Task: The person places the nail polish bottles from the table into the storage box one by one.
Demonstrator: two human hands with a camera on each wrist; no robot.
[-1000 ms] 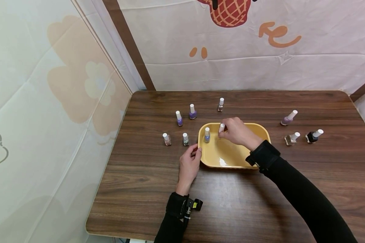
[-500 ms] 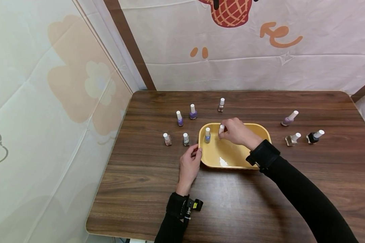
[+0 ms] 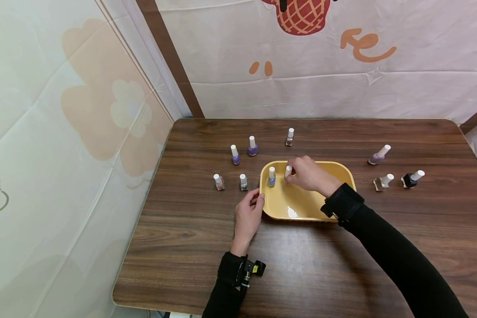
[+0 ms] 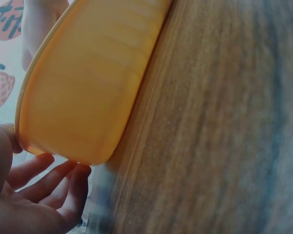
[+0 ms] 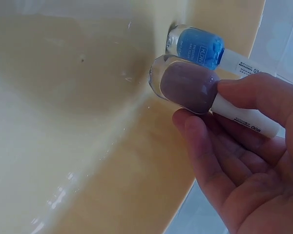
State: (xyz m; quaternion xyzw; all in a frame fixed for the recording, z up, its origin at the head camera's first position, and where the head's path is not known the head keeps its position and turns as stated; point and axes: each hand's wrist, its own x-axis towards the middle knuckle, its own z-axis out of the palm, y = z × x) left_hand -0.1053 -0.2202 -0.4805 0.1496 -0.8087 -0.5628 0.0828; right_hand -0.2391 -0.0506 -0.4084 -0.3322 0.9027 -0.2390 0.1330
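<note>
A yellow tray (image 3: 302, 205) sits on the wooden table. My right hand (image 3: 311, 176) is over its far side and pinches a mauve nail polish bottle (image 5: 188, 87) by its white cap, thumb on one side and fingers on the other. In the right wrist view, the bottle's base is right at the tray's inner wall. Beside it stands a blue nail polish bottle (image 5: 200, 46), inside the tray near the left end. My left hand (image 3: 248, 218) grips the tray's near left corner, with the thumb at the rim and fingertips against the outer wall (image 4: 83, 112).
Left of the tray stand a pinkish bottle (image 3: 219, 182) and a small clear-looking one (image 3: 243, 182). Two purple bottles (image 3: 252, 146) and another bottle (image 3: 289, 138) are behind. To the right are a lilac bottle (image 3: 378, 155), a greyish one (image 3: 383, 182) and a black one (image 3: 411, 179).
My right hand has shifted very slightly left within the tray, still pinching the mauve bottle. The left hand keeps its hold on the tray corner.
</note>
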